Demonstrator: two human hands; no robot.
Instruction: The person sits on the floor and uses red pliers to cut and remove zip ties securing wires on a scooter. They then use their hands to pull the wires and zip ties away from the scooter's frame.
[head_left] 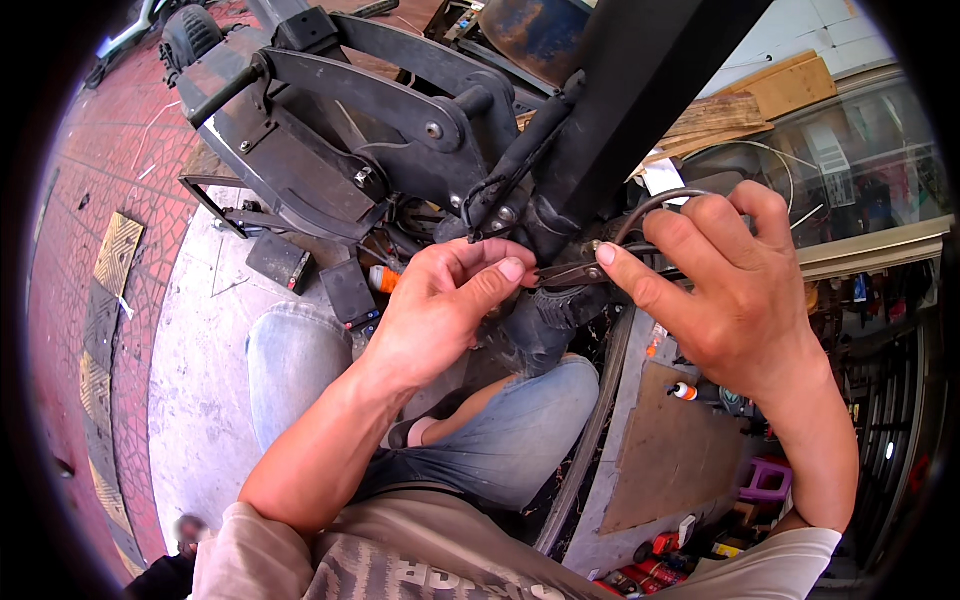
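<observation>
In front of a black metal frame with a thick black square post, my two hands meet near the post's foot. My right hand is closed around scissors with a large looped handle, their blades pointing left. My left hand is closed in a pinch at the blade tips, thumb against fingers. What it pinches is mostly hidden by the fingers; cannot tell its kind. Just below the blades is a dark, rounded, ribbed part. Thin black cables run down the frame above my left hand.
Dark boxes and an orange-and-white bottle lie left of my hands. A glass case and wooden boards stand at the right. Below my right arm are a brown board and a purple stool.
</observation>
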